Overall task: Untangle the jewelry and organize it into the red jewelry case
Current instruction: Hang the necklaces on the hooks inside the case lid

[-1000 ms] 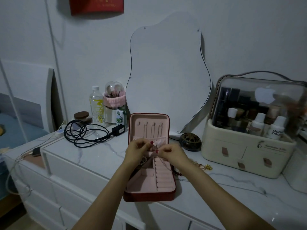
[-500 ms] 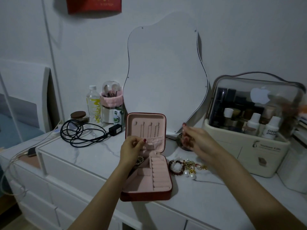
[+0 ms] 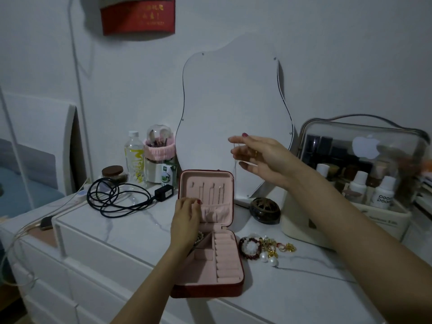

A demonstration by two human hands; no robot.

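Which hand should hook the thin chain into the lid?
Probably the right hand: it already pinches the thin chain above the red jewelry case. The left hand rests on the lid's pocket, steadying it.

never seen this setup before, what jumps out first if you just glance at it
The open red jewelry case with pink lining sits at the middle of the white marble-look counter, and the left hand touches its upright lid. The right hand is raised in front of the wavy frameless mirror, pinching a thin chain that hangs down. A tangled heap of beads, pearls and gold pieces lies just right of the case.
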